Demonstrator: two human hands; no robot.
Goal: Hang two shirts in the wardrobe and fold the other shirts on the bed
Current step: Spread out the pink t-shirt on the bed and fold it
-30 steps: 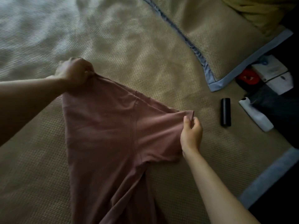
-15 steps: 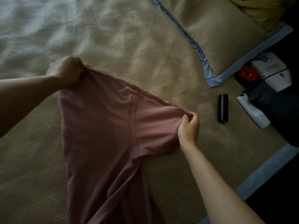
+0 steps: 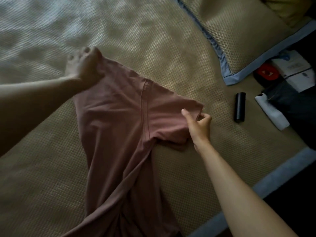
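Mauve shirt (image 3: 118, 127) mid-frame on woven bed mat (image 3: 171, 48), left hand (image 3: 82, 65) clenched on its upper corner, right hand (image 3: 198, 125) pinching sleeve hem, black cylinder (image 3: 239, 107) at right

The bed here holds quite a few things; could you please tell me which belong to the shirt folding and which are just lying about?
Part of the job:
pink shirt
left hand, gripping its far end
right hand, pinching its sleeve
bed

Lying about:
black cylinder
pillow
white boxes
red item

We grip the pink shirt (image 3: 119, 134) on the bed (image 3: 153, 40): left hand (image 3: 82, 65) at ten o'clock, right hand (image 3: 199, 125) pinching its sleeve at three.
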